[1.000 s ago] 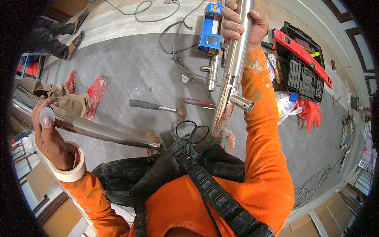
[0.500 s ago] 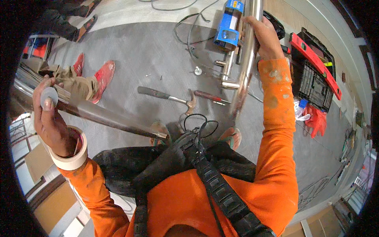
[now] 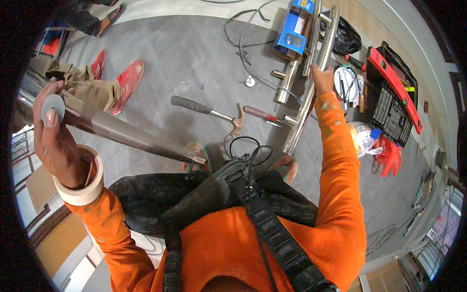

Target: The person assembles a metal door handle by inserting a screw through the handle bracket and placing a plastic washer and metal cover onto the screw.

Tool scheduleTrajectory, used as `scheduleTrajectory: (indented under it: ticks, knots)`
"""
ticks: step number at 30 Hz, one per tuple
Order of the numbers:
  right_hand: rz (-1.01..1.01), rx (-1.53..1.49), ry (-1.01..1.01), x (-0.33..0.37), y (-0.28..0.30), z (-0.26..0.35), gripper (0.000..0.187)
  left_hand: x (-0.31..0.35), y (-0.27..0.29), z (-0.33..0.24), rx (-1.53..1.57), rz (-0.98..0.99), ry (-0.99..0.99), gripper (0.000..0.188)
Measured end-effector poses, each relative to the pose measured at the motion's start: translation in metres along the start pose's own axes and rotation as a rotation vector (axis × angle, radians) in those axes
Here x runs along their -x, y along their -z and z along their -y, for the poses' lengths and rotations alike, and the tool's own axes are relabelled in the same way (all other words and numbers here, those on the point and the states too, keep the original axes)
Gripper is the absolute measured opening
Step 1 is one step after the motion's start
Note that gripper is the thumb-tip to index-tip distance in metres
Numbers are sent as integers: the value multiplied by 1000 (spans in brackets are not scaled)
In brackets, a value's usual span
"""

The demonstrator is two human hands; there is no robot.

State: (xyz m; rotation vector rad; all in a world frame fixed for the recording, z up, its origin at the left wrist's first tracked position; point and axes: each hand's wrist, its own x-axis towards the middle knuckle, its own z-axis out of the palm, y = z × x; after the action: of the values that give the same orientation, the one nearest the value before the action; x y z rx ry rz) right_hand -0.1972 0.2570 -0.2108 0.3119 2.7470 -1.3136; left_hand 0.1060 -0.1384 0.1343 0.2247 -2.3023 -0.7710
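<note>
In my right hand (image 3: 322, 80) is a shiny metal pull handle (image 3: 307, 103), a long round bar with short side posts, held slanting above the floor with my fingers wrapped round it. My left hand (image 3: 57, 138) pinches a round grey disc (image 3: 53, 108) under the thumb, beside a long dark metal tube (image 3: 121, 134) that slopes down towards my knees. Its far fingers partly hide behind the disc. Round my left wrist sits a roll of cream tape (image 3: 80, 190). On the floor between my arms lie a claw hammer (image 3: 209, 111) and a red-handled screwdriver (image 3: 260, 114).
Another metal handle (image 3: 288, 87) lies by a blue box (image 3: 294, 34) and grey cable. At right are a white lid (image 3: 346, 82), a black crate (image 3: 391, 114), a red spirit level (image 3: 394, 87) and red gloves (image 3: 389, 155). Someone's red shoes (image 3: 129, 82) are at left.
My right hand has come nearer to me and the metal handle has swung to a steeper slant, uncovering the white lid and the other handle. My left hand has shifted slightly left with the disc.
</note>
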Motion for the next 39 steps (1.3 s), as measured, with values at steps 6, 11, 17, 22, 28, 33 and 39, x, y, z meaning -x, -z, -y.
scheduleTrajectory:
  ticks: [6, 11, 17, 22, 28, 33, 39]
  knots:
    - [-76, 112, -32, 8, 5, 8, 63, -2, -1, 4, 37, 23, 9, 41]
    - [-151, 177, -79, -10, -10, -19, 63, -6, -5, 6, 57, 25, 12, 41]
    - [-86, 322, -184, -6, -19, -13, 64, -5, -10, 2, 49, 19, 74, 41]
    - [-2, 523, -128, -28, -26, -57, 64, -10, -14, 7, 98, 25, 71, 42]
    - [56, 477, -133, -9, -19, -26, 57, -7, -9, 11, 69, 18, 86, 42]
    - [42, 716, 77, -48, -39, -90, 52, -11, -7, 15, 143, 25, 113, 42]
    - [-26, 458, 487, 35, -30, 30, 34, -9, -5, 16, 5, 60, 13, 43]
